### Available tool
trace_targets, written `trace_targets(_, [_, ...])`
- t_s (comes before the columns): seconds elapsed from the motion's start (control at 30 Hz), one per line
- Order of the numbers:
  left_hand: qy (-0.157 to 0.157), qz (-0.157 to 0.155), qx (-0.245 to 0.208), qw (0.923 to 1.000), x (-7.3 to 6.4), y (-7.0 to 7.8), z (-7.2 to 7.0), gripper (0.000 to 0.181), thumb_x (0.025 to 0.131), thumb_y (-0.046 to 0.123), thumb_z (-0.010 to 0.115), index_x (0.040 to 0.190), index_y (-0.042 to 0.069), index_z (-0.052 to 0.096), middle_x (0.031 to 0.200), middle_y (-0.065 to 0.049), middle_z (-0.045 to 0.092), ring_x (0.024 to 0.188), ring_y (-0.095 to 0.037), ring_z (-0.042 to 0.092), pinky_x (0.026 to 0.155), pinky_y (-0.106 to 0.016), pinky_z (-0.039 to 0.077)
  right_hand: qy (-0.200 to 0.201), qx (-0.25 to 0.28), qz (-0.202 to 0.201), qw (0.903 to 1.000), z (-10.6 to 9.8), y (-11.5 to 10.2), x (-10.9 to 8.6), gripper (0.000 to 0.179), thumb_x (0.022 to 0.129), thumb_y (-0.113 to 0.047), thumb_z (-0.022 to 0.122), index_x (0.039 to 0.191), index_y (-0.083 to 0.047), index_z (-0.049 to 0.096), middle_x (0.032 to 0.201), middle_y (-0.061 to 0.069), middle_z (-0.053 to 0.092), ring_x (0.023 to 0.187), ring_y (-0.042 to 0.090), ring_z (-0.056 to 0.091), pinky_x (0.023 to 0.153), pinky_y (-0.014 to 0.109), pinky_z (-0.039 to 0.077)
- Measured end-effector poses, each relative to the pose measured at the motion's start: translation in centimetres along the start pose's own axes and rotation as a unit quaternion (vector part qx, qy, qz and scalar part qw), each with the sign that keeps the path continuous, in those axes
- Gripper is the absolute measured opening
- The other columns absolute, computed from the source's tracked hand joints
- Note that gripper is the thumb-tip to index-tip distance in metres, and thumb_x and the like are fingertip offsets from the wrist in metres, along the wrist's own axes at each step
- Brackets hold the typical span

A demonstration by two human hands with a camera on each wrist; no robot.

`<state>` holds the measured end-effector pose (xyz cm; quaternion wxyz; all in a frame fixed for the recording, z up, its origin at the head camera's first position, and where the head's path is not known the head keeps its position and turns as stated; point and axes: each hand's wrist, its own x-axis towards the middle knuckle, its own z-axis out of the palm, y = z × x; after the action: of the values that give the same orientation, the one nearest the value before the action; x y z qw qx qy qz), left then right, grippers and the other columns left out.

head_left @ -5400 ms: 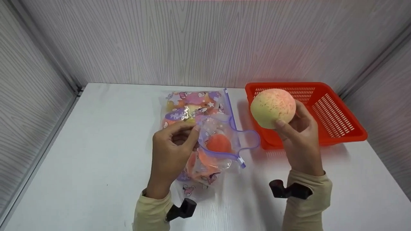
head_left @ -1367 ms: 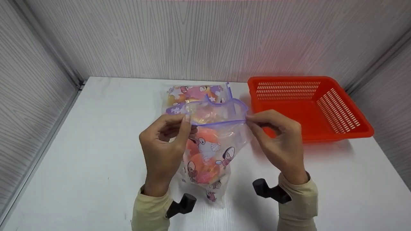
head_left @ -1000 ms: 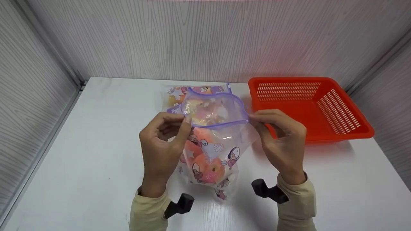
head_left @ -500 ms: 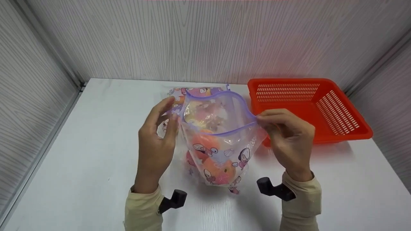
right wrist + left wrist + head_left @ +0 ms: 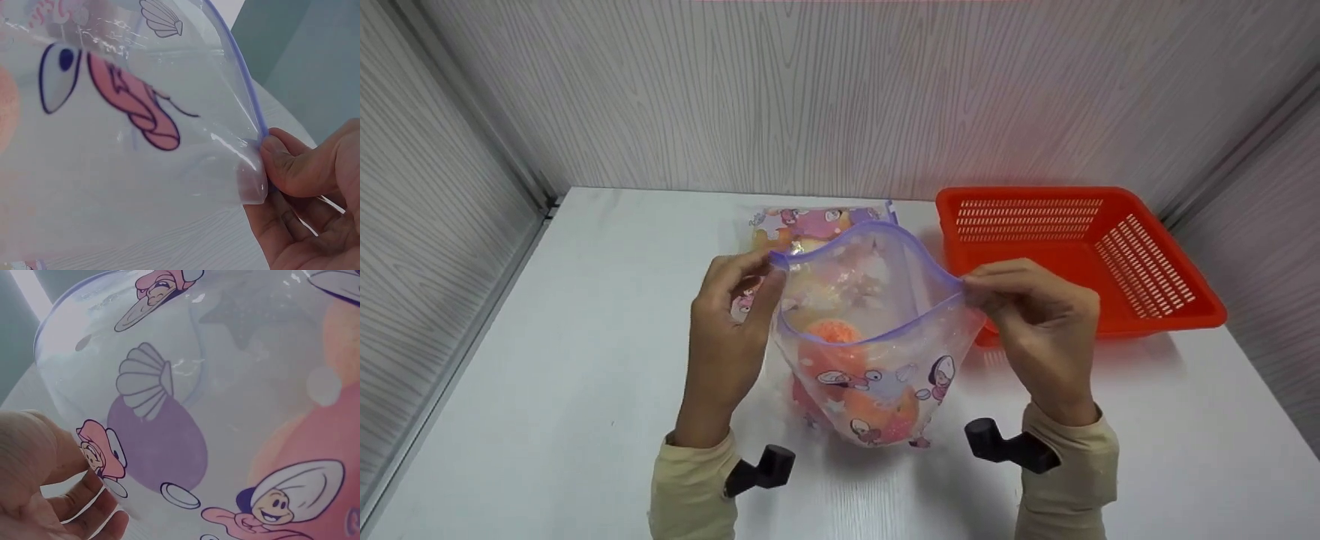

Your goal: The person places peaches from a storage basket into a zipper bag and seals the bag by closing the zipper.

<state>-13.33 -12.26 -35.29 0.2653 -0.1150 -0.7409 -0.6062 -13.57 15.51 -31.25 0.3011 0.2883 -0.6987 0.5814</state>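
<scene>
A clear printed zip bag [image 5: 896, 375] with a purple rim hangs upright between my hands, its mouth spread wide. Orange and pinkish fruits [image 5: 834, 330] show inside it. My left hand [image 5: 724, 337] pinches the left corner of the rim between thumb and fingers. At the opposite corner, the right hand [image 5: 1042, 330] pinches the purple edge. In the right wrist view, thumb and fingertips of that hand [image 5: 304, 174] close on the rim. The left wrist view has the bag's printed wall [image 5: 230, 422] in front of the left hand [image 5: 45, 478].
Behind the held bag, a second printed bag [image 5: 817, 223] with things in it lies on the white table [image 5: 577, 360], partly hidden. A red perforated basket [image 5: 1204, 307] stands at the right, close behind my right hand. A wood-grain panel [image 5: 780, 97] rises along the back.
The peach seen in my right hand earlier is out of it, and that hand now grips the bag's rim. The mouth has widened as the hands moved apart; the left hand shifted its hold.
</scene>
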Motion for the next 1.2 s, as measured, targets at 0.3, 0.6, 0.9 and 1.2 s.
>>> trace_targets(0.3, [0.069,0.021,-0.023,0.9972,0.0,0.1,-1.1,0.013,0.098,0.000,0.063,0.107,-0.008,0.067,0.106,-0.011,0.064,0.105,-0.021,0.062,0.100,-0.032,0.050,0.031,0.062,0.008,0.9976,-0.2,0.4,0.3,0.008,0.084,0.018,0.070,0.092,0.018,0.071,0.087,0.023,0.071,0.079,0.028,0.071,0.076,0.032,0.061])
trace_targets(0.6, [0.096,0.002,-0.042,0.9945,0.0,0.9,-2.3,0.013,0.099,-0.001,0.061,0.109,-0.008,0.064,0.109,-0.014,0.062,0.111,-0.022,0.060,0.102,-0.035,0.049,0.077,0.043,0.024,0.9958,-1.1,1.2,0.5,0.009,0.086,0.017,0.068,0.095,0.018,0.070,0.092,0.022,0.072,0.083,0.029,0.072,0.080,0.033,0.061])
trace_targets(0.9, [0.100,-0.008,-0.076,0.9921,0.0,1.9,-2.8,0.014,0.099,-0.002,0.060,0.106,-0.014,0.063,0.103,-0.013,0.059,0.105,-0.026,0.061,0.098,-0.033,0.050,0.108,0.082,0.014,0.9907,-1.6,2.2,0.7,0.009,0.086,0.019,0.067,0.095,0.023,0.067,0.092,0.024,0.072,0.079,0.029,0.071,0.082,0.034,0.061])
trace_targets(1.2, [0.116,-0.013,-0.100,0.9881,-0.1,1.6,-2.9,0.013,0.098,-0.004,0.060,0.103,-0.015,0.063,0.102,-0.014,0.058,0.106,-0.030,0.060,0.097,-0.032,0.051,0.101,0.039,0.024,0.9939,-1.7,2.3,0.4,0.012,0.087,0.017,0.068,0.099,0.018,0.069,0.093,0.021,0.073,0.079,0.027,0.073,0.080,0.032,0.061])
